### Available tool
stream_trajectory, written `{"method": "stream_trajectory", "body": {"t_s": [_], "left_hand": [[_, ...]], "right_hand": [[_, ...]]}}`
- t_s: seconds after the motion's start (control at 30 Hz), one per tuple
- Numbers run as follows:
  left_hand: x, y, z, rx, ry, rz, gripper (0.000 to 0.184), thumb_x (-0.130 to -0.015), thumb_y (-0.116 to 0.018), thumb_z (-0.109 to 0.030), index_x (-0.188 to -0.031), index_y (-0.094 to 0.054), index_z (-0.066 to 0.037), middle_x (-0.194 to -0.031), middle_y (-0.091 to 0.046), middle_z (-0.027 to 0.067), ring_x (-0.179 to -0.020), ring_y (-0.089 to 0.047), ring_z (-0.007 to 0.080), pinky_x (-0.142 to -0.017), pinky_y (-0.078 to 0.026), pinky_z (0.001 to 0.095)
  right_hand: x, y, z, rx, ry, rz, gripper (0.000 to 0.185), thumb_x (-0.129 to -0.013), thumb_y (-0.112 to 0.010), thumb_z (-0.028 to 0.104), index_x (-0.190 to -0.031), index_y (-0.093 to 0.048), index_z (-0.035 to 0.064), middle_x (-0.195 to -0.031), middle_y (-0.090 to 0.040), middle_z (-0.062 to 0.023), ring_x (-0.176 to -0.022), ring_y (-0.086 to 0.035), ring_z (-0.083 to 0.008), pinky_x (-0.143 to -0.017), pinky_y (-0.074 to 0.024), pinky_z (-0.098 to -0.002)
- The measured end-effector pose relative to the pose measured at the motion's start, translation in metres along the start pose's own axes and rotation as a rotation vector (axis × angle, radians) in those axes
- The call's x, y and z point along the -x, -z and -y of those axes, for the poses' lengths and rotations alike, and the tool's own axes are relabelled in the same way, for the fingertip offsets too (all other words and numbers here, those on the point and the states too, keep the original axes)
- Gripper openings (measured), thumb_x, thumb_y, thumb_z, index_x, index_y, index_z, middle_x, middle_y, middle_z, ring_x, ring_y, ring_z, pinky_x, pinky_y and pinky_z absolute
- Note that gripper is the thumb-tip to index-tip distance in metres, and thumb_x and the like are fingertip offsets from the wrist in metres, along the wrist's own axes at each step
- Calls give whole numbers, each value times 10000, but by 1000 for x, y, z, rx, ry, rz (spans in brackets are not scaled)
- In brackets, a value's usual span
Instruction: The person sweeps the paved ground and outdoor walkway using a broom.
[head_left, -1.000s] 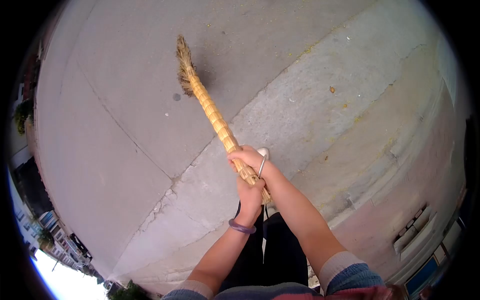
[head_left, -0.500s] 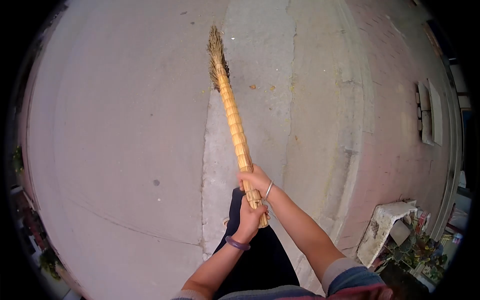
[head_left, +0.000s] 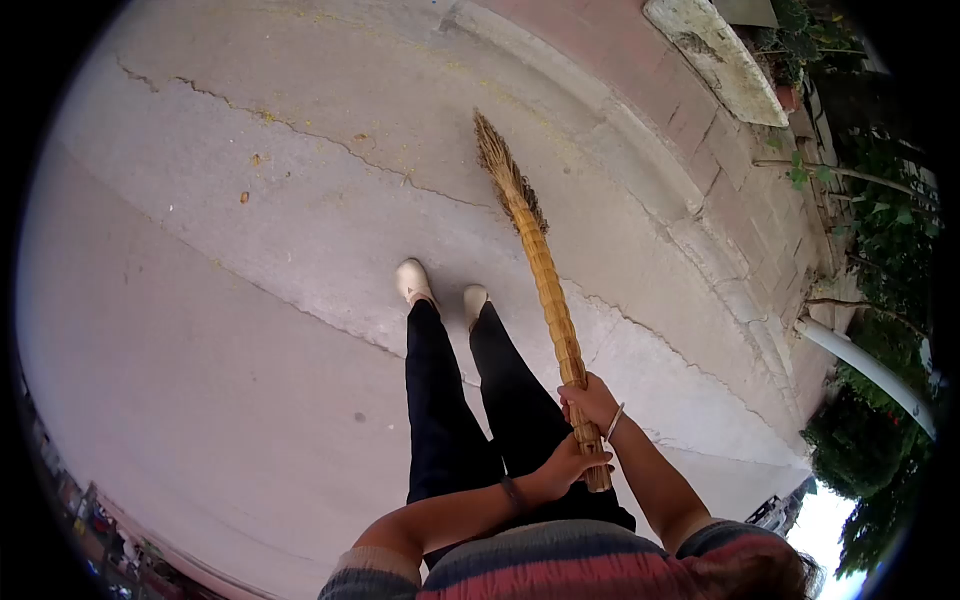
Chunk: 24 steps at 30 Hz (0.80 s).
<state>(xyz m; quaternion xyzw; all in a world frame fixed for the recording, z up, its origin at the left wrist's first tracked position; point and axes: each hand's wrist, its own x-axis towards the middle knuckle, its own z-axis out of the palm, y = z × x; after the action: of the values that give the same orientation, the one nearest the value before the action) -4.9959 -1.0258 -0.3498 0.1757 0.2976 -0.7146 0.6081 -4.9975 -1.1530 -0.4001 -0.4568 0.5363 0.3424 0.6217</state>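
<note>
A long straw broom (head_left: 553,300) slants up and away from my body, its frayed bristle end over the pale concrete ground near the cracked seam. Close to the handle's butt end, my left hand (head_left: 570,466) is wrapped round it, a dark bangle on the wrist. Just above, my right hand (head_left: 594,400) grips the same handle, with a silver bangle behind it. Both hands are closed. Whether the bristles touch the ground I cannot tell.
My light shoes (head_left: 412,279) stand left of the broom. A few dry leaves (head_left: 245,197) and yellow bits lie on the concrete. Along the right run a raised curb (head_left: 650,160), a white stone planter (head_left: 715,60), leafy shrubs (head_left: 870,440) and a pale pole (head_left: 870,368).
My view has turned to the right, toward the curb and plants. The broom and both hands now sit further right, and my legs and shoes have come into view.
</note>
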Motion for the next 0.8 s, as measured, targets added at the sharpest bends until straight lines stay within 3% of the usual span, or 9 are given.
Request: {"method": "stream_trajectory", "body": {"t_s": [0.1, 0.2, 0.3, 0.37, 0.5, 0.57, 0.67, 0.7, 0.8], "left_hand": [[-52, 23, -1, -239, 228, -27, 312, -783, -577, -16, -1042, -403, -9, -902, -529, 114, -809, -602, 214, -675, -532, 337], [-108, 30, -42, -352, 153, -175, 123, -708, -532, 6, -809, -471, 41, -699, -544, 118, -582, -587, 196, -514, -487, 291], [-161, 45, -111, -506, 75, -213, 114, -647, -568, -37, -665, -540, 72, -586, -541, 127, -482, -548, 192, -429, -422, 284], [-150, 58, -151, -518, 19, -283, 107, -646, -568, -31, -677, -541, 68, -595, -549, 122, -491, -551, 190, -442, -427, 281], [-50, 109, -155, -297, -208, -447, 249, -688, -525, 43, -930, -472, 19, -740, -534, 87, -558, -549, 166, -477, -458, 260], [-16, 100, -130, -145, -327, -475, 252, -691, -494, 72, -924, -454, -14, -767, -527, 84, -586, -548, 167, -502, -471, 275], [-8, 44, -98, -84, -429, -539, 305, -710, -479, 84, -993, -430, -20, -849, -535, 80, -686, -578, 193, -590, -494, 300], [-11, 43, -81, -64, -504, -550, 333, -714, -485, 81, -1025, -425, -21, -867, -539, 77, -717, -585, 190, -622, -501, 301], [-9, 21, -73, -157, -384, -380, 343, -719, -491, 70, -1041, -418, -24, -873, -534, 75, -727, -585, 185, -632, -500, 298]], "right_hand": [[-24, 37, -35, -314, 1, -198, 189, -770, -624, 136, -816, -492, 9, -633, -532, -63, -514, -545, -154, -449, -476, -289], [-88, 65, -42, -697, 18, -290, 173, -784, -598, 163, -800, -497, 23, -619, -525, -73, -501, -532, -187, -438, -460, -323], [-160, 83, -11, -923, 41, -260, 176, -787, -582, 187, -786, -498, 32, -610, -522, -82, -495, -526, -215, -435, -446, -348], [-188, 54, 25, -972, 41, -162, 176, -770, -602, 158, -776, -471, 42, -625, -524, -79, -503, -522, -199, -464, -460, -314], [-181, -65, 59, -553, 170, -25, 156, -748, -590, 97, -678, -530, -28, -587, -556, -106, -487, -559, -198, -446, -456, -331], [-167, -102, 58, -195, 178, -11, 174, -728, -635, 87, -707, -503, -24, -593, -560, -88, -492, -571, -165, -430, -476, -296], [-106, -90, 75, -245, 159, 284, 206, -738, -644, 98, -810, -494, -24, -620, -559, -77, -534, -583, -146, -454, -491, -273], [-90, -84, 78, -214, 198, 238, 228, -733, -651, 110, -824, -494, -29, -625, -564, -81, -525, -582, -145, -448, -487, -274], [-55, -53, 77, -183, 306, 51, 287, -729, -663, 142, -873, -490, -37, -634, -574, -86, -505, -578, -141, -438, -480, -270]]}}
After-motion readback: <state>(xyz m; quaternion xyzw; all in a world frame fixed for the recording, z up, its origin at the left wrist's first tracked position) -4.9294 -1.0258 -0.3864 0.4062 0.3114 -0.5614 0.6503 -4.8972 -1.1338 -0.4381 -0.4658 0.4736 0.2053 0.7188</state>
